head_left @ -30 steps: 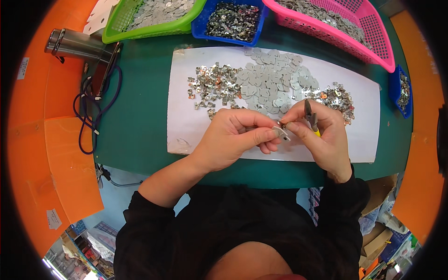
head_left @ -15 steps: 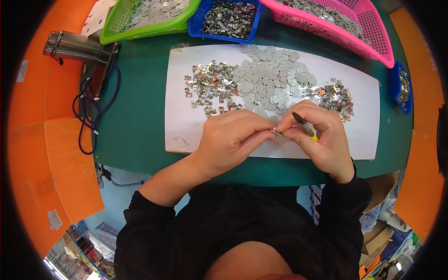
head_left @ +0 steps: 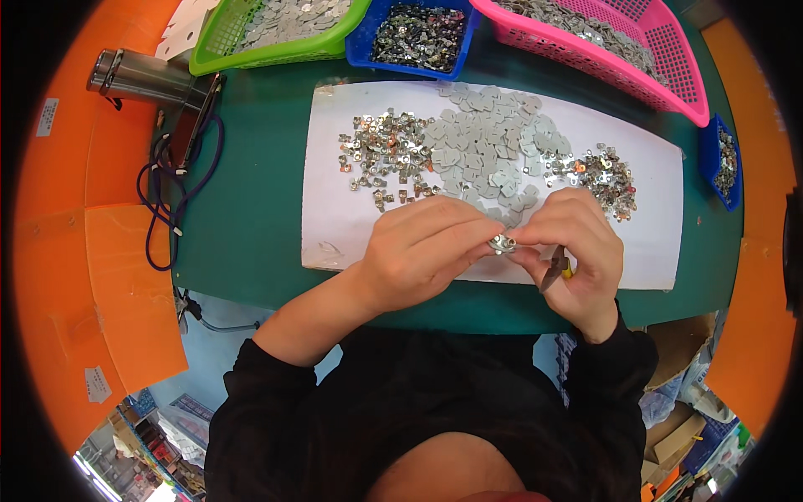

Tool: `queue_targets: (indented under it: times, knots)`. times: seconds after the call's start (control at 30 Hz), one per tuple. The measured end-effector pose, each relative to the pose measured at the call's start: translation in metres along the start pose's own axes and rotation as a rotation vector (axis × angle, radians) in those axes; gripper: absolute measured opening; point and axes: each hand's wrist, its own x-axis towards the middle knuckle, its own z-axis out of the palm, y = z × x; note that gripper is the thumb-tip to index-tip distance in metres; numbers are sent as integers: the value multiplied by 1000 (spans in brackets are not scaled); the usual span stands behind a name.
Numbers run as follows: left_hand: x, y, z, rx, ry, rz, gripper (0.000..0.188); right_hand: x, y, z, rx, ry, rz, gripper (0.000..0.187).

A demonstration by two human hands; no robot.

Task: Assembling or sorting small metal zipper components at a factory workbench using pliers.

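Over the front part of a white board (head_left: 330,201), my left hand (head_left: 422,249) pinches a small shiny metal part (head_left: 502,243) between thumb and fingertips. My right hand (head_left: 581,255) touches the same part from the other side with its fingertips. Tucked in the right hand is a pair of pliers (head_left: 554,268) with dark jaws and a bit of yellow handle; the rest is hidden by the fingers. Beyond my hands lies a heap of flat grey plates (head_left: 481,138). Small shiny metal clips (head_left: 389,151) are strewn left of it, and more small metal pieces (head_left: 606,180) to the right.
At the back of the green table (head_left: 251,184) stand a green basket (head_left: 276,57), a blue tray (head_left: 406,71) and a pink basket (head_left: 602,79), all filled with metal parts. A small blue bin (head_left: 718,180) sits far right. A steel flask (head_left: 146,77) and purple cord (head_left: 219,159) are left.
The metal part has been turned, so its shiny face now shows between my fingertips. The pliers in my right hand have swung from pointing up to pointing down and left.
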Motion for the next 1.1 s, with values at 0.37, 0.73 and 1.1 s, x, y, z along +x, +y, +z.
queue_targets:
  times: [0.37, 0.73, 1.1]
  knots:
    - [-3, 0, 0, 92, -41, 102, 31, -3, -2, -12, -333, 17, -97, 36]
    - [-2, -3, 5, 181, -9, 224, 29, 4, -11, -22, -78, -87, 55, 31]
    - [-3, -5, 7, 156, -23, 192, 29, -3, 5, 0, -72, 1, -49, 39]
